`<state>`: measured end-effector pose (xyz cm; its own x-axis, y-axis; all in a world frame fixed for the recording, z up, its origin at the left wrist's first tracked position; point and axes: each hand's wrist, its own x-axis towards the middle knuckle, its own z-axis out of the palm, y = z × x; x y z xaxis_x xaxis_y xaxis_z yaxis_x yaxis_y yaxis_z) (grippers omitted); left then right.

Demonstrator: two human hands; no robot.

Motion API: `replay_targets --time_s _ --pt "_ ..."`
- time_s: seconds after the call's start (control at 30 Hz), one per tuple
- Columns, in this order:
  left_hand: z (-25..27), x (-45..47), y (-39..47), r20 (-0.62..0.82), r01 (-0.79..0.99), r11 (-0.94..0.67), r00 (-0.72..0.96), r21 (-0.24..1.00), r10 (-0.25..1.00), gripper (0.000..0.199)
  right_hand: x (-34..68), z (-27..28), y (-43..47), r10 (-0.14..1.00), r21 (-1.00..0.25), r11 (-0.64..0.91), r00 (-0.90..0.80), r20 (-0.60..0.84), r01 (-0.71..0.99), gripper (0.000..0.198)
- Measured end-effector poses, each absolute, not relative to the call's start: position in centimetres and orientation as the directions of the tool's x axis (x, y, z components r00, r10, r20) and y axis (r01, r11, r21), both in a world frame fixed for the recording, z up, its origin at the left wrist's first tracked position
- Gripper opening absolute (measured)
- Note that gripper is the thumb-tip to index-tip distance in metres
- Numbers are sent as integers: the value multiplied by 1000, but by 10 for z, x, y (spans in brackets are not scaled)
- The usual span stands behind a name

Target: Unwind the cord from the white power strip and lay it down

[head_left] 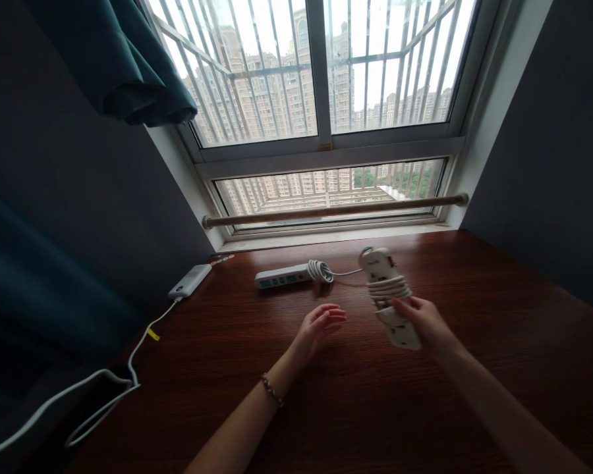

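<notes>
My right hand (427, 321) grips a white power strip (404, 334) by its right side, holding it tilted above the table. Its own cord (389, 288) is wrapped several times around its middle, and a red switch shows near the top. To the left, my left hand (321, 327) hovers over the wood with fingers loosely stretched and nothing in them. Beyond it lies a second white power strip (282, 276) with blue-green socket faces. A coiled white cable (321, 270) sits at that strip's right end, and a strand runs toward the held strip.
A white adapter-like box (190, 282) lies at the table's left edge, its white cable (151, 326) trailing off left with a yellow tag. Behind the reddish-brown table (217, 395) stand a barred window and a horizontal rod (336, 211). A blue curtain (143, 79) hangs upper left.
</notes>
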<state>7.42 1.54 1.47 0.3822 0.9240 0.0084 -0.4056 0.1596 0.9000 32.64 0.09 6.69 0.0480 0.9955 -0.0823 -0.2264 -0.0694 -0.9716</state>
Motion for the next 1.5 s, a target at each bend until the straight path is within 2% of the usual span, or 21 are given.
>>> replay_targets --time_s 0.13,0.23,0.37,0.5,0.57,0.67,0.8,0.9,0.97,1.13,1.27,1.4,1.5 --pt "5 95 22 80 -652 205 380 730 922 51 241 52 16 996 -890 -82 -19 -82 -448 48" --pt "-3 95 20 102 -714 212 370 667 923 56 218 35 23 996 -863 -91 -41 -81 -496 51" --pt "-6 91 15 88 -675 162 320 720 943 68 212 17 23 996 -841 -80 -68 -51 -536 55" --pt "-6 92 16 104 -581 89 290 809 951 80 214 5 19 992 -835 -22 -112 48 -550 56" --pt "-7 92 17 100 -544 81 296 835 950 81 215 0 19 988 -872 35 -115 105 -488 55" --pt "-9 92 14 90 -450 70 324 890 942 81 218 -7 22 968 -939 196 -99 232 -283 53" --pt "-9 93 9 79 -361 50 334 931 939 60 225 -12 21 950 -952 304 -62 305 -19 50" --pt "-6 93 7 86 -330 23 310 944 947 54 232 -11 17 930 -883 312 79 360 350 40" --pt "-4 92 9 97 -305 -11 269 952 958 56 236 -9 15 886 -819 308 167 432 484 35" --pt "-7 91 12 144 -227 -115 113 967 983 64 234 -5 15 846 -808 404 160 508 430 19" --pt "-9 90 10 188 -144 -187 -7 972 982 70 229 -5 12 800 -747 553 16 600 369 33" --pt "-5 88 5 283 126 -269 -107 955 953 72 226 -6 10 763 -695 607 -37 646 385 39" --pt "-4 87 2 280 254 -234 -161 938 947 76 225 -4 8 765 -693 604 -43 643 393 37"
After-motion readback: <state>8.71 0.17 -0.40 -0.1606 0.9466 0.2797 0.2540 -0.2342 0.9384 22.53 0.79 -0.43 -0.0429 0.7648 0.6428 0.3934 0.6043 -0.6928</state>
